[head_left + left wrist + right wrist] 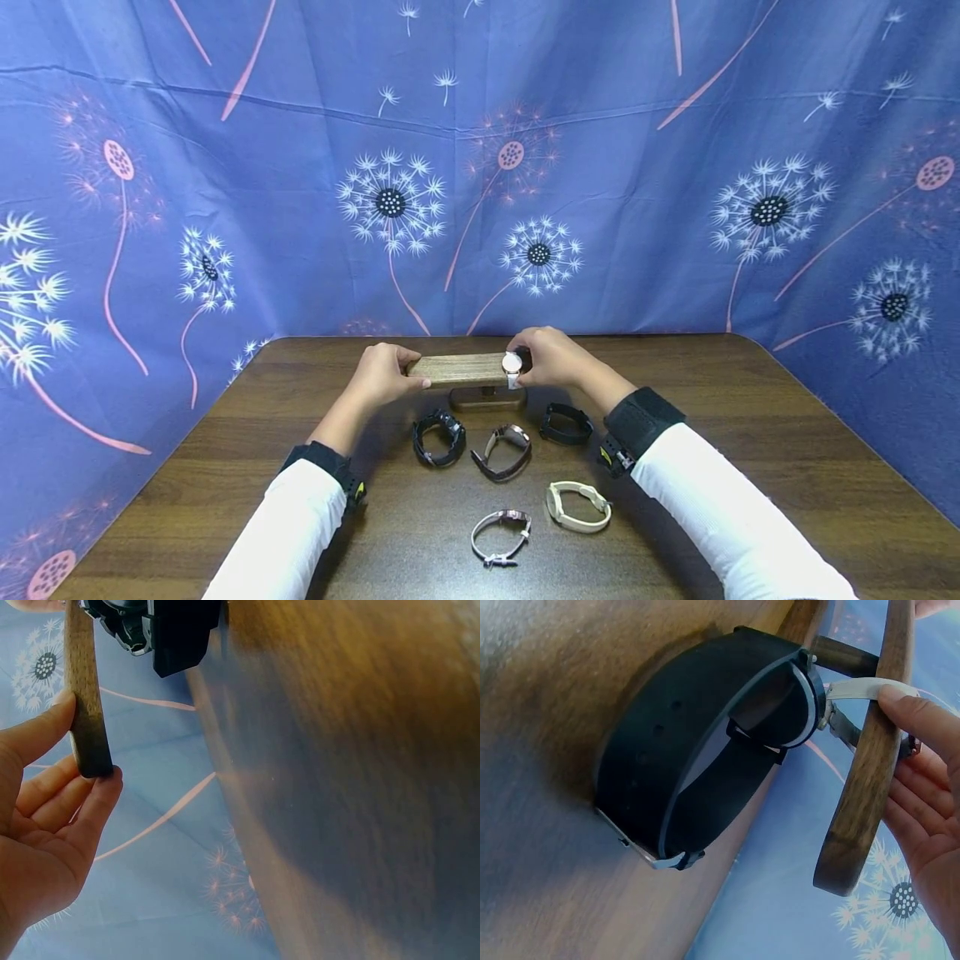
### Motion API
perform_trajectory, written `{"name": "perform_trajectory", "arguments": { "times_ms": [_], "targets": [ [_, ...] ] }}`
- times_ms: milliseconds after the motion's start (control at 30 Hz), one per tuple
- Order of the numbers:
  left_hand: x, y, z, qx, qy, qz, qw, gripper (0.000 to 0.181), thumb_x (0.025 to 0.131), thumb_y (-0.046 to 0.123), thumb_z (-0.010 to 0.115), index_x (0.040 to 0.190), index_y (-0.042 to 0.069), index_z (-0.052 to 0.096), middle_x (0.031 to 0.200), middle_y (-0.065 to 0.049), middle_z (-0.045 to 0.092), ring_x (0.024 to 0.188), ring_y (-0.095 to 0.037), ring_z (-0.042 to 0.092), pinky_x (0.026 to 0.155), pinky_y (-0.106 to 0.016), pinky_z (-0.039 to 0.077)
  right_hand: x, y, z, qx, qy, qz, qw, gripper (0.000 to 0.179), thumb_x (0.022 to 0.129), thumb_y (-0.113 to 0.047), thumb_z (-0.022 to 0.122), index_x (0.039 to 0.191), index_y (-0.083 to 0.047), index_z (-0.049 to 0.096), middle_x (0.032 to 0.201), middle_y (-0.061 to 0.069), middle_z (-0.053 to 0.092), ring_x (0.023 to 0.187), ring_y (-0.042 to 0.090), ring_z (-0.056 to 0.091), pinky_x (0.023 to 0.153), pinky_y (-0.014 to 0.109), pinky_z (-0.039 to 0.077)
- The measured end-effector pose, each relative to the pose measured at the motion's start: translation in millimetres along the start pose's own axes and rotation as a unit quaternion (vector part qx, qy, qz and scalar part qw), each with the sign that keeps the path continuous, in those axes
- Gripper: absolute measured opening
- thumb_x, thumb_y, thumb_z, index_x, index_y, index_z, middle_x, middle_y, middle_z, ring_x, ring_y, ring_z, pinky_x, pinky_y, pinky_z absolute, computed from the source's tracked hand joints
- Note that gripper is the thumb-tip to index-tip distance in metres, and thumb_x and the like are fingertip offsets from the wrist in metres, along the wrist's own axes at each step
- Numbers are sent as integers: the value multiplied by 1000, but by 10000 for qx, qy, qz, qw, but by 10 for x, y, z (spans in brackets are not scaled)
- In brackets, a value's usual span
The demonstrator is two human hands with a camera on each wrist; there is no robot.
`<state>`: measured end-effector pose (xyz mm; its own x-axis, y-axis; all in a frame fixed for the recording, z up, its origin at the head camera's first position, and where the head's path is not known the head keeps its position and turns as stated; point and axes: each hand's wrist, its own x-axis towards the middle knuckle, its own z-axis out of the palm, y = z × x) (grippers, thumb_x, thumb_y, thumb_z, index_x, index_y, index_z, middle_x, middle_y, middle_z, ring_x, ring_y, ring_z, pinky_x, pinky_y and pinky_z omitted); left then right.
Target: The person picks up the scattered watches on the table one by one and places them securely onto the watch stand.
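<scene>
Head view gives me the edges: the brown surface [247,467] ends along a straight far side just beyond the wooden stand [457,368], where a blue patterned cloth [480,292] hangs. Room for sideways movement is widest out left and right, past both white sleeves [292,521]. Nearer than the stand I have a tighter patch, with a black watch [453,423] to the left, a brown-strapped watch [514,435] in the middle, another black watch [567,439] to the right, and nearer still a cream watch [581,527] and a pale-strapped watch [516,517].

From the right wrist I see what the head camera hides: the stand's right end reaching past the fingers, and the thumb pressing a white strap against the bar. That view also brings the right black watch up large, with strap holes and buckle. The left wrist shows thumb and fingers around the bar's left end.

Both hands are gripping. My left hand [386,372] pinches the stand at its left end; my right hand [551,354] pinches the white watch [512,364], which sits around the bar toward the right, just beside those fingers.
</scene>
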<state>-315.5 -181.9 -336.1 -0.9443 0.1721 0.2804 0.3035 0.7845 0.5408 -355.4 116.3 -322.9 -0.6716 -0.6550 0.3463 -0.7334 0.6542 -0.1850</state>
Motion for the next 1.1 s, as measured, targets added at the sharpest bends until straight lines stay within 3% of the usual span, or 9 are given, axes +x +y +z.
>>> {"name": "perform_trajectory", "arguments": {
  "times_ms": [1100],
  "targets": [
    [-11,24,-2,-12,49,57,10000,47,76,22,85,114,-2,70,96,-12,74,83,-19,68,74,-38,56,18,-64,70,-96,-53,34,9999,51,70,-17,89,114,-3,69,111,10,68,103,27,63,87,40,52]
  ]
}}
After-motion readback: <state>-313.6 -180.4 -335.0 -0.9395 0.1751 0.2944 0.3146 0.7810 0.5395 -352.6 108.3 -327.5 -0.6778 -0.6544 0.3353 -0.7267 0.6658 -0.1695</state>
